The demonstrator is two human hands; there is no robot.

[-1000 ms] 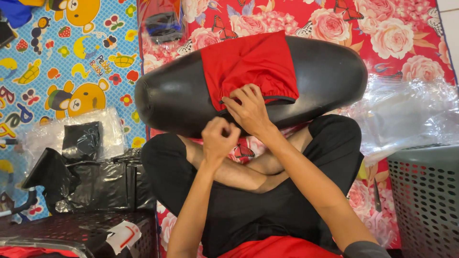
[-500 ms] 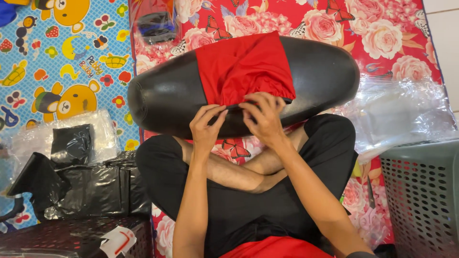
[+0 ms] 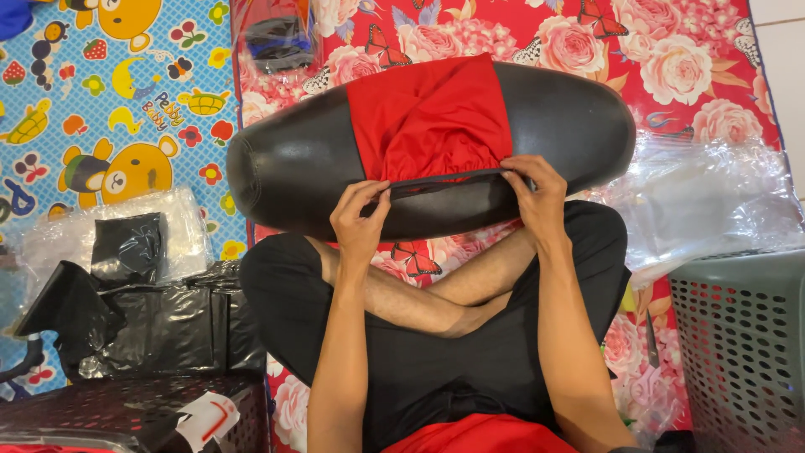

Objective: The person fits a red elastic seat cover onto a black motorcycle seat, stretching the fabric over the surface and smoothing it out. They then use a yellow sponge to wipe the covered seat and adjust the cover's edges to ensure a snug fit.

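Note:
A long black padded seat (image 3: pixel 293 168) lies across my crossed legs. A red fabric cover (image 3: pixel 428 117) with a dark elastic hem is wrapped over its middle. My left hand (image 3: pixel 359 220) pinches the hem at the cover's near left corner. My right hand (image 3: pixel 537 195) grips the hem at the near right corner. The hem is stretched straight between both hands along the seat's near side.
A grey perforated plastic basket (image 3: pixel 742 344) stands at the right. Clear plastic bags (image 3: pixel 704 201) lie beyond it. Black plastic-wrapped items (image 3: pixel 142 310) and a dark crate (image 3: pixel 109 415) sit at my left. Floral and cartoon floor mats cover the floor.
My hands have moved apart from the seat's middle to the two near corners of the red cover, stretching its hem wide. The view has shifted slightly.

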